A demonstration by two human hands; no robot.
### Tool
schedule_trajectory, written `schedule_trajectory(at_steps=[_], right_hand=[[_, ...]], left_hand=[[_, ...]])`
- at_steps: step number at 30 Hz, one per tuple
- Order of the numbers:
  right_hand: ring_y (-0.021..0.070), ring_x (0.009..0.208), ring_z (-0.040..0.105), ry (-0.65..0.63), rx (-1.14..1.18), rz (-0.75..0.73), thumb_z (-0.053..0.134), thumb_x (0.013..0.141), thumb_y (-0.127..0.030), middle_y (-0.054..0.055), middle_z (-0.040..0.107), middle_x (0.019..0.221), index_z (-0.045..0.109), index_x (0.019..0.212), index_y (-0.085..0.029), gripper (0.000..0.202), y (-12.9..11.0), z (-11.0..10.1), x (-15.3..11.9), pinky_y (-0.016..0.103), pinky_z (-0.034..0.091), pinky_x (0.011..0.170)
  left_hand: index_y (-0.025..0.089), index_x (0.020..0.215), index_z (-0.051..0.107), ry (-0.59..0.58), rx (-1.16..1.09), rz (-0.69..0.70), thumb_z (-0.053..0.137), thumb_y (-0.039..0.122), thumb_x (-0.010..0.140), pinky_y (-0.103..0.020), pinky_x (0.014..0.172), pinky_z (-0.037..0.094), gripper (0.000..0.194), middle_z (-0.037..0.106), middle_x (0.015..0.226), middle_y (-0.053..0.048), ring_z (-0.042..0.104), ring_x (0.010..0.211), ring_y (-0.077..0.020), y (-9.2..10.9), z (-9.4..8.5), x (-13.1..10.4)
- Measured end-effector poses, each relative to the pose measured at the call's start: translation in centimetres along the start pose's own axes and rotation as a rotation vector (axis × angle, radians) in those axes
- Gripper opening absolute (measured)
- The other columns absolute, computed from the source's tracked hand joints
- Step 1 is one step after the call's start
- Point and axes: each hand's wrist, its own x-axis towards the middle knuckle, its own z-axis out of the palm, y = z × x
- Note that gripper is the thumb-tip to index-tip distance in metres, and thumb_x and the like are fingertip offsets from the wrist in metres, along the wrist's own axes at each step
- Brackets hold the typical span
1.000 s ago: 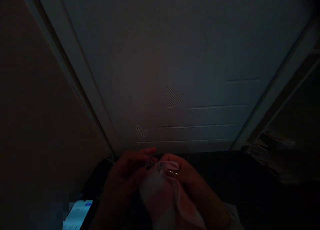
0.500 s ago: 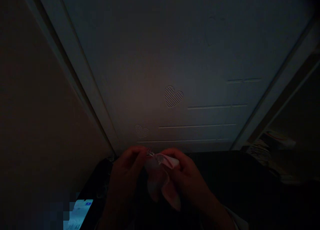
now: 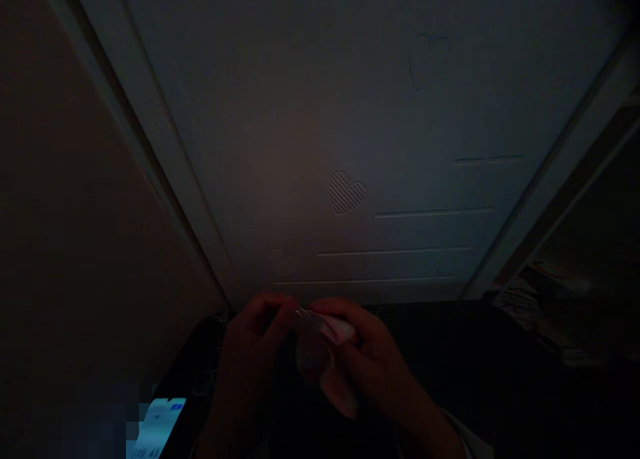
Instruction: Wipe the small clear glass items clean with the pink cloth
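In dim light my right hand pinches a small pale pink piece of fabric, folded at the top with two rounded flaps hanging below. My left hand is closed, thumb and forefinger pressed together at the fabric's upper left edge. Thin pale strands or a small shiny bit show by those fingertips, too dark to make out. Whether the left fingers grip the fabric itself is unclear.
A lit phone lies at the lower left on the dark surface. Behind stands a white panel with engraved hearts and lines. Some printed items sit at the right, and a wall rises on the left.
The pink fabric has turned and its folds have shifted slightly, with the hanging flaps a little higher. Both hands stay nearly in place.
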Motion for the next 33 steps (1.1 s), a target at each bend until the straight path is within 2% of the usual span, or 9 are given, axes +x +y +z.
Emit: schedule_trajectory(at_steps=[6, 11, 15, 20, 24, 26, 30, 33], right_hand=[[0.0206, 0.084, 0.070, -0.019, 0.044, 0.085, 0.059, 0.079, -0.017, 0.003, 0.078, 0.094, 0.074, 0.099, -0.023, 0.025, -0.2, -0.1, 0.0, 0.030, 0.051, 0.073], [0.0179, 0.079, 0.067, -0.014, 0.210, 0.170, 0.064, 0.074, -0.015, 0.001, 0.075, 0.088, 0.074, 0.094, -0.024, 0.024, 0.1, 0.2, -0.1, 0.026, 0.050, 0.068], [0.0155, 0.074, 0.066, -0.015, 0.383, 0.246, 0.074, 0.074, -0.024, -0.001, 0.072, 0.084, 0.073, 0.090, -0.023, 0.016, 0.3, 0.3, -0.1, 0.024, 0.049, 0.066], [0.0138, 0.070, 0.062, -0.041, 0.518, 0.303, 0.084, 0.070, -0.035, -0.001, 0.068, 0.080, 0.070, 0.088, -0.022, 0.027, 1.0, 0.3, 0.0, 0.023, 0.047, 0.065], [0.0127, 0.064, 0.060, -0.035, 0.668, 0.369, 0.090, 0.061, -0.040, -0.002, 0.067, 0.076, 0.066, 0.085, -0.021, 0.039, 1.3, 0.6, 0.0, 0.022, 0.046, 0.060], [0.0121, 0.060, 0.059, -0.040, 0.738, 0.402, 0.091, 0.058, -0.041, -0.003, 0.065, 0.074, 0.064, 0.083, -0.022, 0.042, 1.0, 0.6, 0.0, 0.021, 0.046, 0.058], [0.0112, 0.058, 0.058, -0.097, 0.807, 0.412, 0.091, 0.059, -0.036, -0.003, 0.064, 0.070, 0.065, 0.080, -0.020, 0.037, 0.5, 0.4, 0.2, 0.020, 0.047, 0.057], [0.0104, 0.058, 0.058, -0.092, 0.812, 0.399, 0.092, 0.060, -0.035, -0.003, 0.064, 0.069, 0.068, 0.082, -0.020, 0.036, 0.6, 0.3, 0.3, 0.019, 0.046, 0.056]], left_hand=[[0.023, 0.071, 0.075, -0.041, -0.070, -0.025, 0.075, 0.034, 0.073, -0.024, 0.065, 0.055, 0.011, 0.078, 0.070, 0.001, 0.072, 0.071, -0.0184, -0.2, -0.2, 0.0], [0.025, 0.077, 0.076, -0.112, -0.127, -0.057, 0.076, 0.031, 0.077, -0.022, 0.068, 0.056, 0.007, 0.081, 0.079, 0.001, 0.075, 0.078, -0.0178, -0.8, -0.5, -0.2], [0.025, 0.077, 0.075, -0.105, -0.201, -0.064, 0.076, 0.028, 0.077, -0.023, 0.073, 0.057, 0.003, 0.083, 0.090, 0.000, 0.076, 0.087, -0.0188, -0.8, -0.6, -0.5], [0.025, 0.073, 0.073, -0.145, -0.278, -0.052, 0.078, 0.027, 0.076, -0.028, 0.077, 0.058, 0.006, 0.083, 0.098, -0.002, 0.076, 0.093, -0.0224, -0.9, -0.7, -0.6], [0.025, 0.074, 0.075, -0.166, -0.299, -0.045, 0.081, 0.027, 0.075, -0.029, 0.081, 0.058, 0.006, 0.083, 0.100, -0.002, 0.076, 0.095, -0.0227, -1.1, -0.9, -0.8], [0.026, 0.075, 0.076, -0.172, -0.336, -0.044, 0.081, 0.027, 0.075, -0.028, 0.081, 0.058, 0.005, 0.083, 0.102, -0.002, 0.076, 0.095, -0.0224, -1.0, -0.9, -0.9], [0.027, 0.074, 0.076, -0.205, -0.376, -0.045, 0.083, 0.025, 0.073, -0.027, 0.081, 0.058, 0.007, 0.083, 0.103, -0.002, 0.076, 0.097, -0.0229, -1.0, -0.7, -1.0], [0.027, 0.074, 0.076, -0.179, -0.393, -0.083, 0.082, 0.025, 0.074, -0.028, 0.080, 0.058, 0.006, 0.082, 0.108, -0.001, 0.076, 0.098, -0.0234, -1.0, -0.5, -1.2]])
